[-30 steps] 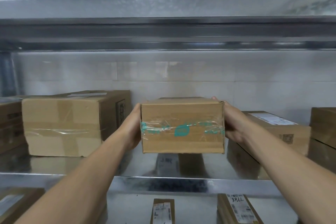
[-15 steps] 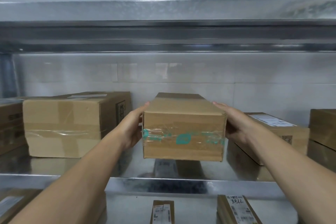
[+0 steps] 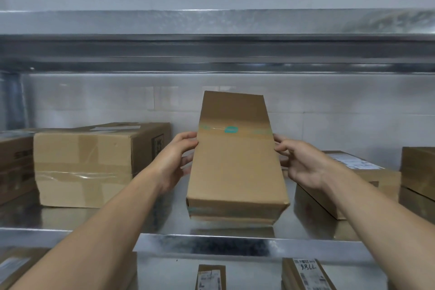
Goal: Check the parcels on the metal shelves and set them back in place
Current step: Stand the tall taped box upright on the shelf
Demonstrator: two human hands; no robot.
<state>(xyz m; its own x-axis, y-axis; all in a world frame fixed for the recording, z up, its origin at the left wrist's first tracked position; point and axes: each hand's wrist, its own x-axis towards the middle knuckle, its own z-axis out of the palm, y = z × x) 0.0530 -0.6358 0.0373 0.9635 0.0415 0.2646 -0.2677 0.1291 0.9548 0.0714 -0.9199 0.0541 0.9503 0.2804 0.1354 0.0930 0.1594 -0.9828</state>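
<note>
Left hand and right hand clasp the box by 2 sides. It is tipped up, likely to check its face.

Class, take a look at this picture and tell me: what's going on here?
A person grips a cardboard parcel by its long sides with the left hand and right hand. It is tipped on end over the metal shelf; whether it touches is unclear. A large box sits to its left, a labelled box to its right.
</note>
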